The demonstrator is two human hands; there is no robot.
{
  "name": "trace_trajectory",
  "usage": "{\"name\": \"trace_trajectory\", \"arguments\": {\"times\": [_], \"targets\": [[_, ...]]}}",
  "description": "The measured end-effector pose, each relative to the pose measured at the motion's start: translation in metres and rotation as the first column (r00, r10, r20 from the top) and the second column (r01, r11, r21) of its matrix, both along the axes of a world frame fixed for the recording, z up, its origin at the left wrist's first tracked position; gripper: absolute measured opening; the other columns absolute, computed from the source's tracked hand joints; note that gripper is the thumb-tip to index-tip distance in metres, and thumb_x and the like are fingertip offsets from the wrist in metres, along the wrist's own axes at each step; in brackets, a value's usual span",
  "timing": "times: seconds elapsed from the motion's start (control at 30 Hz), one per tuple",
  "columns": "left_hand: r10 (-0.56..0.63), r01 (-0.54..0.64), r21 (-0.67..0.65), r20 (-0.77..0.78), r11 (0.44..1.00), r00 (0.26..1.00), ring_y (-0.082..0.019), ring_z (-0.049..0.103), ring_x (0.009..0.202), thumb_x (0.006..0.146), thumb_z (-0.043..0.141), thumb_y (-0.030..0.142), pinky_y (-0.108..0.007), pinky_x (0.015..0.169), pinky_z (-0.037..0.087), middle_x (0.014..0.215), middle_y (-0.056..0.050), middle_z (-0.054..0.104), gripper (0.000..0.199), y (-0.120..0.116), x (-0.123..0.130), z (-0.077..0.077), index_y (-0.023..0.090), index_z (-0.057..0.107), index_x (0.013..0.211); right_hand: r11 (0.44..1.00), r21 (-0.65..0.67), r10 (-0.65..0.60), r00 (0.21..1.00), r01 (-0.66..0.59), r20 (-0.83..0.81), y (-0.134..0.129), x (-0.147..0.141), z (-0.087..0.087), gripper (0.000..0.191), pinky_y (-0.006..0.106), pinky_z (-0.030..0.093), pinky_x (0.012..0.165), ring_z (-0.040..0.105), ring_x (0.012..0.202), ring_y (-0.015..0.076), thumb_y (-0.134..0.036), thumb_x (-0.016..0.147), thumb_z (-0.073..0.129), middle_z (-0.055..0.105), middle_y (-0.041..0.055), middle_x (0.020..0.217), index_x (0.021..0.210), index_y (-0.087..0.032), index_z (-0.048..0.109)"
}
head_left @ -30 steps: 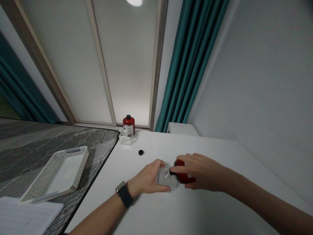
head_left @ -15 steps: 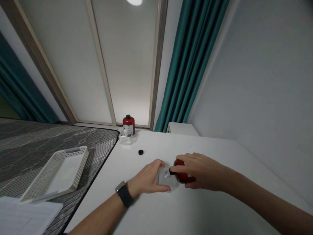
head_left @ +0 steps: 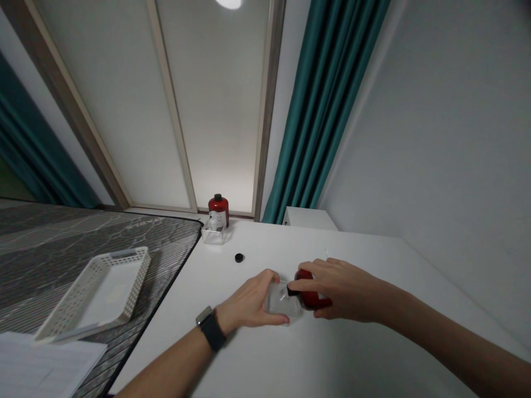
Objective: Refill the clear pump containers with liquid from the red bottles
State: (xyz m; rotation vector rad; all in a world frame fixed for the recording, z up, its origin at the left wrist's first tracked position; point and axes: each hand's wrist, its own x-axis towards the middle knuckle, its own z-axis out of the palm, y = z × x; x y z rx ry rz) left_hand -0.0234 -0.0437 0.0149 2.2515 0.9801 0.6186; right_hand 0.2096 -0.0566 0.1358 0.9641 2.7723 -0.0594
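Observation:
My left hand [head_left: 254, 303], with a black watch on its wrist, grips the left side of a small clear box [head_left: 282, 303] on the white table. My right hand [head_left: 340, 290] is wrapped over a red bottle [head_left: 311, 298]. That bottle lies tilted, its black neck or cap end pointing left over the clear box, and my right index finger rests by that end. Farther back, another red bottle [head_left: 219, 207] with a white label and a black cap stands upright at a second clear box [head_left: 213, 237]. A loose black cap [head_left: 239, 257] lies on the table.
The white table [head_left: 265, 359] reaches toward the wall. On the grey patterned surface [head_left: 166, 237] at the left are a white perforated basket [head_left: 135, 287] and paper sheets [head_left: 50, 362]. A white cabinet [head_left: 311, 218] stands beyond the table, near a teal curtain [head_left: 323, 110].

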Motion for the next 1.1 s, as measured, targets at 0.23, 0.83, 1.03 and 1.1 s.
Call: {"name": "trace_trajectory", "arguments": {"times": [0.23,0.83,1.03,1.1], "targets": [[-0.011,0.011,0.002,0.001,1.0,1.0,-0.026,0.059,0.088,0.068,0.084,0.046,-0.037,0.077,0.048,0.104,-0.007,0.06,0.063,0.0004,-0.0002,0.0003,0.019,0.044,0.109,1.0,-0.004,-0.003,1.0,0.003,0.003,0.0001,-0.0003,0.0008,0.055,0.04,0.047,0.076,0.065,0.093,0.0276,-0.031,0.079,0.079,0.063,0.006,0.112,0.129,-0.036,0.055],[-0.009,0.009,-0.004,0.0,1.0,1.0,-0.026,0.06,0.088,0.068,0.083,0.047,-0.037,0.077,0.048,0.102,-0.006,0.06,0.063,-0.0002,-0.0001,0.0007,0.019,0.044,0.109,1.0,0.003,0.003,0.999,-0.004,0.038,0.0003,-0.0035,0.003,0.055,0.039,0.048,0.075,0.064,0.093,0.0273,-0.033,0.079,0.079,0.063,0.0053,0.113,0.129,-0.037,0.054],[-0.007,0.007,0.001,-0.003,1.0,1.0,-0.026,0.06,0.089,0.068,0.083,0.046,-0.037,0.077,0.048,0.103,-0.007,0.06,0.063,0.0002,-0.0002,-0.0006,0.019,0.045,0.11,1.0,0.012,0.006,0.998,-0.007,0.059,0.0008,-0.0031,0.0034,0.055,0.042,0.048,0.077,0.064,0.094,0.0284,-0.035,0.08,0.079,0.062,0.0051,0.115,0.128,-0.038,0.053],[-0.01,0.01,0.005,-0.005,1.0,1.0,-0.026,0.06,0.088,0.068,0.083,0.047,-0.037,0.077,0.048,0.103,-0.006,0.06,0.064,0.0005,-0.0003,-0.001,0.019,0.045,0.11,1.0,0.017,0.013,0.999,-0.014,0.047,0.0013,-0.0027,0.0026,0.053,0.042,0.048,0.077,0.064,0.093,0.0277,-0.035,0.08,0.078,0.062,0.0047,0.114,0.127,-0.037,0.053]]}}
